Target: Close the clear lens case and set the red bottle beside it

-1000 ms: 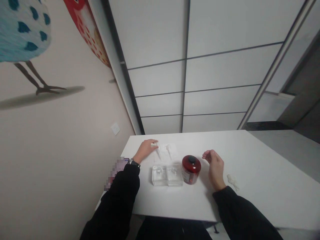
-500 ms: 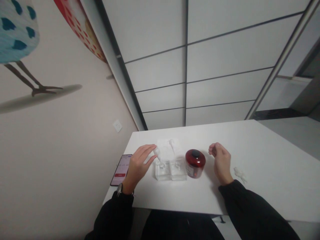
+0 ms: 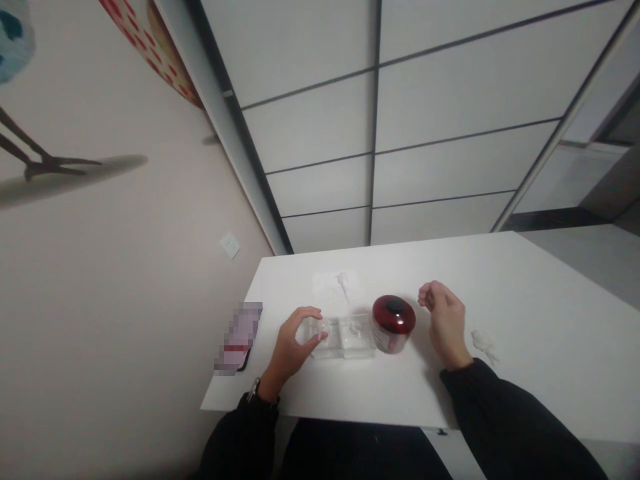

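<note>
My left hand (image 3: pixel 293 340) curls over the top of the left clear bottle (image 3: pixel 325 345), its fingertips closed on a small white pump head that they mostly hide. A second clear bottle (image 3: pixel 356 335) stands touching it on the right. Beside that is a dark red round jar (image 3: pixel 393 325) with a black cap. My right hand (image 3: pixel 444 321) rests on its edge on the white table (image 3: pixel 525 373), right of the jar, fingers loosely curled and holding nothing. Another white pump (image 3: pixel 344 283) lies on a white tissue (image 3: pixel 327 283) behind the bottles.
A phone (image 3: pixel 240 339) lies near the table's left edge, close to the wall. A small crumpled white piece (image 3: pixel 484 341) sits right of my right wrist. A panelled wall stands behind the table, and a socket (image 3: pixel 229 245) is on the left wall.
My left hand picked a pump off the tissue, drew it back and lowered it onto the left clear bottle. My right hand stayed beside the jar. The view tilted slightly.
</note>
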### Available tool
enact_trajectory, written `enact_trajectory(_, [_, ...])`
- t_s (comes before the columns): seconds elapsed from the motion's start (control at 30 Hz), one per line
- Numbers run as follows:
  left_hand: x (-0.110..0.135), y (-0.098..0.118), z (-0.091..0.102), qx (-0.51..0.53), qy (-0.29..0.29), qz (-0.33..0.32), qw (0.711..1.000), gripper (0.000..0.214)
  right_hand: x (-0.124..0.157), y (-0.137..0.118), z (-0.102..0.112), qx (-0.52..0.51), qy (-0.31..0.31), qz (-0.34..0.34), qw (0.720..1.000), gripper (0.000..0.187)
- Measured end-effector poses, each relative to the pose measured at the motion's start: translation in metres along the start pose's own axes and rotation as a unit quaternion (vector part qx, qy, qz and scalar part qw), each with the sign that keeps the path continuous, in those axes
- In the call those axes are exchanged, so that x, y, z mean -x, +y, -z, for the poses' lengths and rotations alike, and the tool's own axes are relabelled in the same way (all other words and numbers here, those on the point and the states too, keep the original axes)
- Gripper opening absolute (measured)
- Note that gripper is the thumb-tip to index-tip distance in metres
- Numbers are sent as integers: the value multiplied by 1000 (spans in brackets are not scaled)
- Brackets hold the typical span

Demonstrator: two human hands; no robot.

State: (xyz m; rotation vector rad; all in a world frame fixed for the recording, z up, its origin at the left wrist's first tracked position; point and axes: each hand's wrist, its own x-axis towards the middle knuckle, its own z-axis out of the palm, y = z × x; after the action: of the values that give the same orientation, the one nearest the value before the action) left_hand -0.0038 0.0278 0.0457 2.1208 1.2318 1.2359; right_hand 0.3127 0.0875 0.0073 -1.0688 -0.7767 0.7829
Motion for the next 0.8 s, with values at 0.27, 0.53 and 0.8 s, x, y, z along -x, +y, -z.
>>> enact_trajectory(0.27, [11,-9,-5,120,-75,83,986,49,-1,3,-1,-13,-8,-31,999,44])
enact_trajectory(0.53, [11,-13,-10,142,-100,81,981,82,-1,4,-2,-14,-18,-49,999,41])
enact_trajectory(0.8, [15,-20,-12,181,-92,102,974,95,0,1,-2,-4,-34,-55,998,47])
